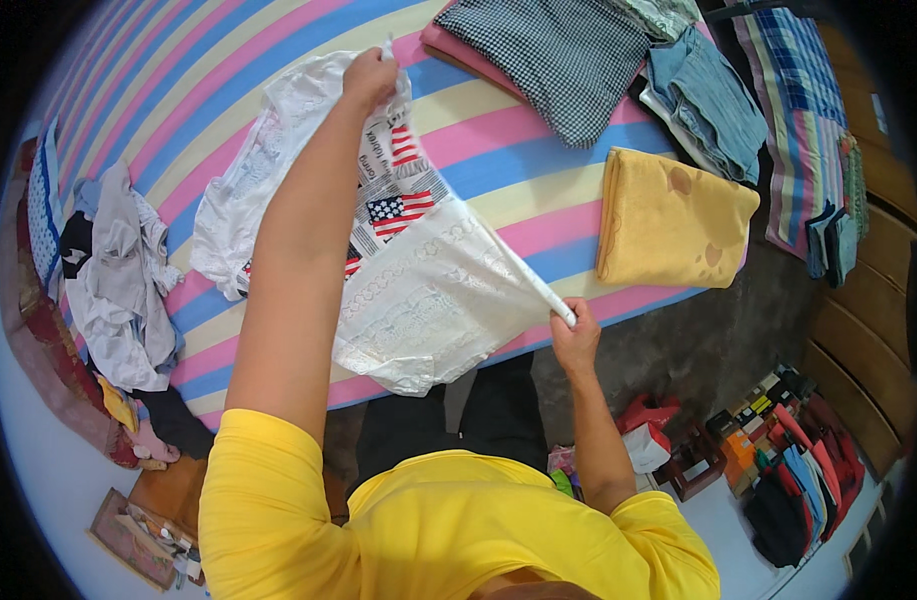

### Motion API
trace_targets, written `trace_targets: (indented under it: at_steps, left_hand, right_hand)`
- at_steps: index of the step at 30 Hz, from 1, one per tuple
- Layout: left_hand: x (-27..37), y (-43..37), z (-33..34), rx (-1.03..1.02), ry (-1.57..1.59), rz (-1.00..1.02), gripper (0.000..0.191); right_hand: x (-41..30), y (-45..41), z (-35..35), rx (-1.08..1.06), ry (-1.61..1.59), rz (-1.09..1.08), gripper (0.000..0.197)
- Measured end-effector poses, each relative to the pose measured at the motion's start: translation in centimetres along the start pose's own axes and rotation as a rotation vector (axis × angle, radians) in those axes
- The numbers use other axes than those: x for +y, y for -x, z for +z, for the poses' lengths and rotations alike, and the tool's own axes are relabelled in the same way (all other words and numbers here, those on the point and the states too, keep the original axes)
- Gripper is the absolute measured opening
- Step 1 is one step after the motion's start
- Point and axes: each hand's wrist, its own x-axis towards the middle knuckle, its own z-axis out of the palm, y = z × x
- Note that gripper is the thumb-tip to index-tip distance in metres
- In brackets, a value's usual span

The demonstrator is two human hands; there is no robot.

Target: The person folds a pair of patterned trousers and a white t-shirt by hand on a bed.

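A white lace garment (443, 300) with a printed panel of flags and newsprint-like lettering is spread over the striped bed sheet (225, 161). My left hand (370, 79) grips its far edge, with my forearm crossing over the cloth and hiding part of it. Near the front edge of the bed, my right hand (576, 336) is closed around a corner of the garment. Between my two hands the fabric edge is pulled into a straight, taut line. The lower hem hangs close to the bed's front edge, by my legs.
Right of the garment lies a folded yellow towel (676, 217). Beyond it are folded jeans (710, 101) and a black-and-white checked cloth (544, 60). Loose clothes (120, 277) are heaped at the left. A red bag (648, 412) and a wooden stool (691, 461) stand on the floor.
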Motion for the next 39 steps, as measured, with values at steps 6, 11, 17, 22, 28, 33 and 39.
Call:
trace_targets:
  at_steps: [6,11,17,22,28,33,39]
  left_hand:
    - [-1.0,1.9,-5.1,-0.028,0.628,0.0,0.014]
    - [-5.6,5.9,-9.1,-0.042,0.87,0.037,0.017]
    - [-13.2,7.6,-10.9,0.074,0.938,-0.094,0.02]
    - [-17.7,7.1,-9.3,0.222,0.858,-0.31,0.023]
    - [-15.9,9.1,-8.9,0.161,0.715,-0.338,0.022]
    - [-17.1,8.6,-8.3,0.332,0.601,-0.296,0.022]
    - [-18.2,10.7,-6.2,0.55,0.16,-0.202,0.04]
  right_hand:
    - [0.4,-1.1,-0.6,0.001,-0.038,-0.21,0.016]
    - [-1.4,2.5,0.1,-0.099,0.082,-0.585,0.023]
    - [0.0,5.8,3.5,-0.333,0.229,-0.722,0.028]
    - [1.7,6.0,5.6,-0.605,0.455,-0.502,0.02]
    - [-0.5,3.2,6.4,0.004,0.367,-0.494,0.024]
    - [3.1,1.7,6.3,-0.269,0.445,-0.014,0.018]
    - [1.6,2.6,4.2,-0.01,0.35,-0.409,0.024]
